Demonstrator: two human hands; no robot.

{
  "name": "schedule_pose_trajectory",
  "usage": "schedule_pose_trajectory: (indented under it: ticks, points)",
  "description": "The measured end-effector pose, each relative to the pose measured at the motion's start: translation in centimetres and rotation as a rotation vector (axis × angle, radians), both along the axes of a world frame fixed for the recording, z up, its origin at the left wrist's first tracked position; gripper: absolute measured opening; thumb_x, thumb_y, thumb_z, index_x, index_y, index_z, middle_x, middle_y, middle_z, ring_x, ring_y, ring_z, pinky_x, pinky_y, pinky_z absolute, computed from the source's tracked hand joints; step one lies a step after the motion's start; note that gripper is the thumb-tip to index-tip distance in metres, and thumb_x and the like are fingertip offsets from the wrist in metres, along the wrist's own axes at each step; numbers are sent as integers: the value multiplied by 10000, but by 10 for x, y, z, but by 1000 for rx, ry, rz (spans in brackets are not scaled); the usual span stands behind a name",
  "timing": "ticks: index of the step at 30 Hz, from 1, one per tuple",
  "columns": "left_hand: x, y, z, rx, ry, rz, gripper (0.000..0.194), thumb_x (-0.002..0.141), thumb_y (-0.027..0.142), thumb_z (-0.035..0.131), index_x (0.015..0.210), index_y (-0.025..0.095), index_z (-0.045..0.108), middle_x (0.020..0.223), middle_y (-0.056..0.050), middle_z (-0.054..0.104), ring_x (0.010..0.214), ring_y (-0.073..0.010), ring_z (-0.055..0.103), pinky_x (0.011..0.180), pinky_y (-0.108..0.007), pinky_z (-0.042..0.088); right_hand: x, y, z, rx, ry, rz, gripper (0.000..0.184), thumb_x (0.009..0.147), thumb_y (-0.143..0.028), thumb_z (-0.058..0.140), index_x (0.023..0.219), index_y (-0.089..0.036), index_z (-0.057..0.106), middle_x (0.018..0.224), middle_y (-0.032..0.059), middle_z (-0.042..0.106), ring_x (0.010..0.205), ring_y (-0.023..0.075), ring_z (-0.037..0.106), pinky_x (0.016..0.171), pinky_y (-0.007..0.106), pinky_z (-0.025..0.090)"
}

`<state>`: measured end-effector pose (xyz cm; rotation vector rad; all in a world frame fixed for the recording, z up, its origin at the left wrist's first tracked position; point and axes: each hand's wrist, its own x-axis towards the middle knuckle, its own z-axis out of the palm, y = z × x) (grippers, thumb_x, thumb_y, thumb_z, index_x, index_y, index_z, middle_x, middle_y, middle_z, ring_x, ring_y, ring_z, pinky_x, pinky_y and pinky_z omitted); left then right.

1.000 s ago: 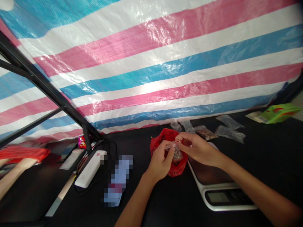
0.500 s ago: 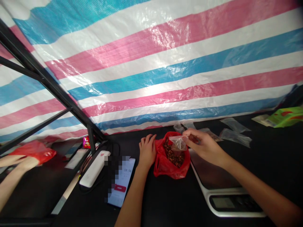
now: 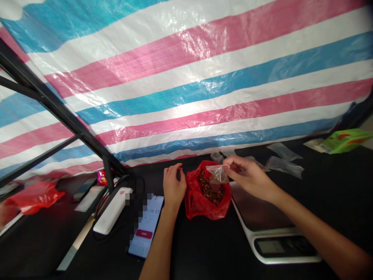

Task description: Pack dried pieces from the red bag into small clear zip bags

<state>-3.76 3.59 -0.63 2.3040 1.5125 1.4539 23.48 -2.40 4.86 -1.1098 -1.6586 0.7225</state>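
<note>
My right hand (image 3: pixel 247 175) pinches a small clear zip-lock bag (image 3: pixel 218 174) by its top edge. The little bag hangs over the mouth of a red plastic bag (image 3: pixel 201 210), which stands open and holds many small brown dried pieces (image 3: pixel 211 192). Just left of the red bag is my left hand (image 3: pixel 175 184), its fingers loosely bent and apart, with nothing in them. A kitchen scale (image 3: pixel 271 249) with a dark plate lies under my right forearm.
A phone (image 3: pixel 147 229) and a white power strip (image 3: pixel 112 212) with cables lie to the left. Clear bags (image 3: pixel 284 165) and a green packet (image 3: pixel 346 140) are at the back right. A person's blurred hand is beside another red bag (image 3: pixel 37 197) at far left. A striped tarp (image 3: pixel 204 89) hangs behind.
My left hand has drawn slightly away from the red bag's side. My right hand still holds the small bag over it. At far left, the other person's arms have mostly left view.
</note>
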Motion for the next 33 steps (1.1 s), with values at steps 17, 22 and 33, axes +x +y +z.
schedule_pose_trajectory:
  ticks: [17,22,33]
  points:
    - [52,-50,18,-56,-231,-425,88,999,197,603,971,220,684,966,-55,725,932,-205,663,864,-355,540,-11,-7,2,54,-143,117,130,989,-293,615,887,-229,662,826,7,622,746,170,575,704,308,463]
    - [52,-52,20,-63,-227,-445,81,986,200,623,935,213,686,942,-54,716,906,-198,669,841,-338,539,-12,-8,3,60,-160,112,115,965,-288,667,864,-233,678,843,7,631,760,171,587,709,304,466]
    - [54,-55,19,-83,-252,-458,62,977,204,636,937,211,683,929,-51,700,881,-189,660,818,-324,542,-17,-10,2,114,-183,121,110,969,-247,644,862,-229,661,871,9,629,799,171,604,754,306,472]
